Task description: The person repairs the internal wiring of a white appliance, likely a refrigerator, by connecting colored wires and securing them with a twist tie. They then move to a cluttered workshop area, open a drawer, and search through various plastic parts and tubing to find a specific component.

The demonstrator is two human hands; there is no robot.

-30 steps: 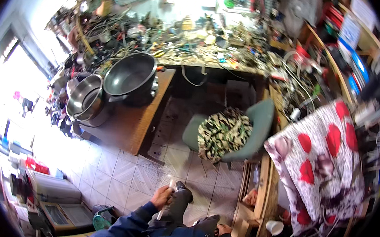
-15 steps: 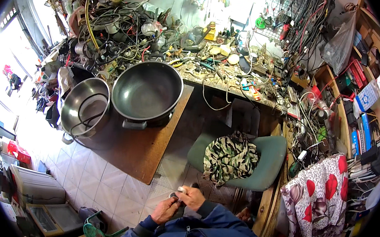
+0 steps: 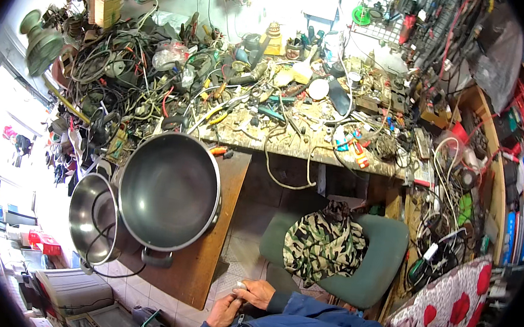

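Observation:
In front of my jacket, low in the view, both hands meet. My right hand is closed, and a small whitish piece pokes out at its thumb side; its kind is too small to tell. Just below and to the left, my left hand is closed with its fingertips against the right hand. Whatever it grips is hidden. Beyond the hands stands a brown wooden table bearing a large dark two-handled wok and a steel pot with a black cord in it.
A green chair with a camouflage cloth on it stands to the right. Along the wall runs a workbench heaped with cables, tools and parts. Shelves with boxes line the right side, beside a red-flowered cloth.
My view has shifted, so the workbench, wok and chair sit lower in the picture. Both hands stay together and closed, a little lower in view; the whitish piece still shows at the right hand.

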